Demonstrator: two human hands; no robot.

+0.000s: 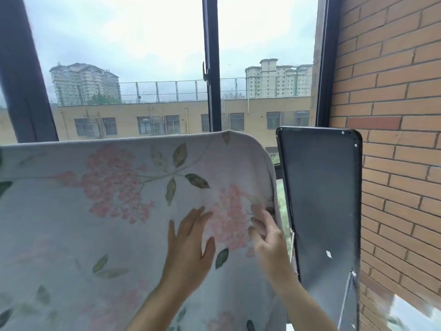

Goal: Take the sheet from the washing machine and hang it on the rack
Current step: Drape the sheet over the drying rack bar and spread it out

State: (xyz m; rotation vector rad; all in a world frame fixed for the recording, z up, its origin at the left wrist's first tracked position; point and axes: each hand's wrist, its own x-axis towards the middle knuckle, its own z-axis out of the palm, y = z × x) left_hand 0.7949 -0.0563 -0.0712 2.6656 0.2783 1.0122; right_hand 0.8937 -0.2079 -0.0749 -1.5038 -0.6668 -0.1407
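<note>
Now, view: head camera, the only one.
Sheet: pale floral sheet [107, 211] hangs draped over a straight top fold. It fills the left and centre of the frame, and its top right corner is rounded over. Whatever carries it is hidden under the cloth.
Left hand: left hand [191, 240] lies palm-flat on the sheet near its right edge, fingers straight and spread apart.
Right hand: right hand [267, 240] sits just right of the left one, at the sheet's right edge. Fingers are bent and close together against the cloth; blurred, so cannot tell if they pinch it.
Dark panel: tall dark panel [322, 199] stands upright just beside the sheet's right edge, with a thin strut at its lower right.
Brick wall: brick wall [393, 103] runs down the right side behind the panel.
Window: dark-framed window [212, 68] is behind the sheet, with buildings and grey sky outside.
</note>
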